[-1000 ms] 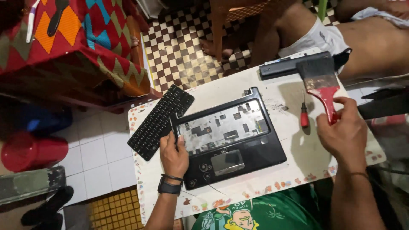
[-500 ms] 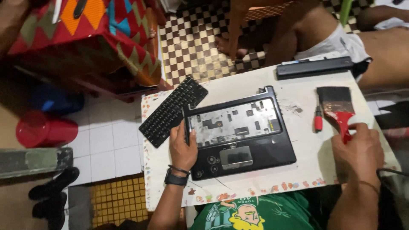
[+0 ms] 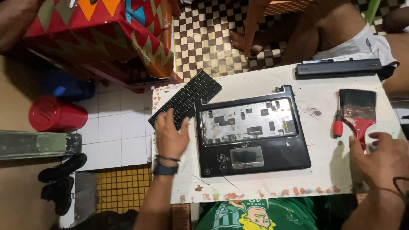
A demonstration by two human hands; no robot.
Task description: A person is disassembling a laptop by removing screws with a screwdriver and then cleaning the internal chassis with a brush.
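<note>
A black laptop base (image 3: 254, 150) with its keyboard removed lies on a white table (image 3: 251, 184), the bare metal tray showing. The loose black keyboard (image 3: 187, 99) lies slanted off its upper left corner. My left hand (image 3: 169, 137) hovers with fingers spread over the keyboard's near end, beside the base's left edge. A paint brush (image 3: 358, 111) with a red handle and black bristles lies flat at the right. My right hand (image 3: 380, 159) sits at the tip of its handle, thumb and finger loosely apart. A small red-handled screwdriver (image 3: 337, 126) lies left of the brush.
A long black battery pack (image 3: 338, 68) lies at the table's far edge. Another person's bare legs (image 3: 324, 36) and a foot rest on the checkered floor beyond. A red bucket (image 3: 57, 115), black shoes (image 3: 59, 181) and a patterned cloth-covered seat (image 3: 98, 32) are at the left.
My right hand has set the brush down flat and slid back to the handle's tip. My left hand lifted off the base's left edge and opened over the keyboard.
</note>
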